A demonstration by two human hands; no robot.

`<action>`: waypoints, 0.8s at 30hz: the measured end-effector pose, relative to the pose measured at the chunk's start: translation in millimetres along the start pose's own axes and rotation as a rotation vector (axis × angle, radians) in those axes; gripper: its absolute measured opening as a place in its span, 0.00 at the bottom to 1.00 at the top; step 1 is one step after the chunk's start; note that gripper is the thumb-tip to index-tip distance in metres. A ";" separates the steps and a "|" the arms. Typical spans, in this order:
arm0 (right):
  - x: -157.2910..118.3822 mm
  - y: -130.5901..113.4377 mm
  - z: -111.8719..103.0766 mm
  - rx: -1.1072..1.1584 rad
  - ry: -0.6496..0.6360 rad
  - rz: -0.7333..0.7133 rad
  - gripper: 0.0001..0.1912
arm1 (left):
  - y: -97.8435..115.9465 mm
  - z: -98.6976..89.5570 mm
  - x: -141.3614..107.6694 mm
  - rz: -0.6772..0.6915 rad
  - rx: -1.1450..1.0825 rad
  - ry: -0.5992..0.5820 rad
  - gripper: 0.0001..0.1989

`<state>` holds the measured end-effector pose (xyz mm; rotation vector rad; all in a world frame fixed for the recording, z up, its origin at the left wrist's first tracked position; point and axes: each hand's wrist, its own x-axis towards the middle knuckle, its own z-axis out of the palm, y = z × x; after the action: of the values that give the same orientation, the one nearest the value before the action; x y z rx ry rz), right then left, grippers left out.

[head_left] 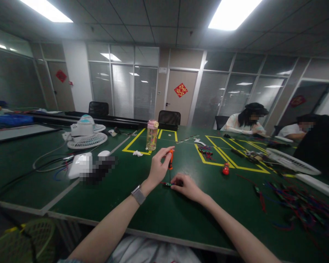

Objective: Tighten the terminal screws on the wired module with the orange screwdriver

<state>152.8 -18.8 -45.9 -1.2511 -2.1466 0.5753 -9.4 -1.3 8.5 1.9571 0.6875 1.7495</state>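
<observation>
My left hand (161, 164), with a watch on its wrist, is closed around the orange and black handle of a screwdriver (170, 160). The screwdriver stands upright, its thin shaft pointing down at a small green circuit board (167, 184) on the table. Whether the tip touches the board is too small to tell. My right hand (186, 186) rests on the table with its fingers pinched on the board's right end. Thin wires run from the board, partly hidden by the fingers.
A pink-lidded bottle (152, 136) stands beyond my left hand. White fans (87, 135) lie at the left. A red object (225, 168) and a large pile of wired boards (304, 206) are to the right. Two people sit at the far right; a green basket (27, 241) stands below.
</observation>
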 end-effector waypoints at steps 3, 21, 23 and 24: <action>0.1 3.1 1.1 0.004 0.004 -0.008 0.04 | -0.7 0.3 -0.2 -0.006 -0.007 -0.002 0.14; 0.7 3.2 1.2 0.013 0.006 -0.007 0.04 | 0.3 -0.8 -0.2 -0.015 0.012 0.018 0.13; 0.6 1.9 0.7 0.007 0.004 -0.004 0.04 | 0.2 -0.7 0.2 -0.011 0.017 0.019 0.13; 0.5 1.0 0.4 0.005 0.003 0.000 0.04 | 0.0 -0.6 0.3 -0.009 0.020 0.018 0.14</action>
<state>152.9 -18.0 -46.7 -1.2478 -2.1418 0.5788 -10.0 -1.1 8.8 1.9501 0.7220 1.7635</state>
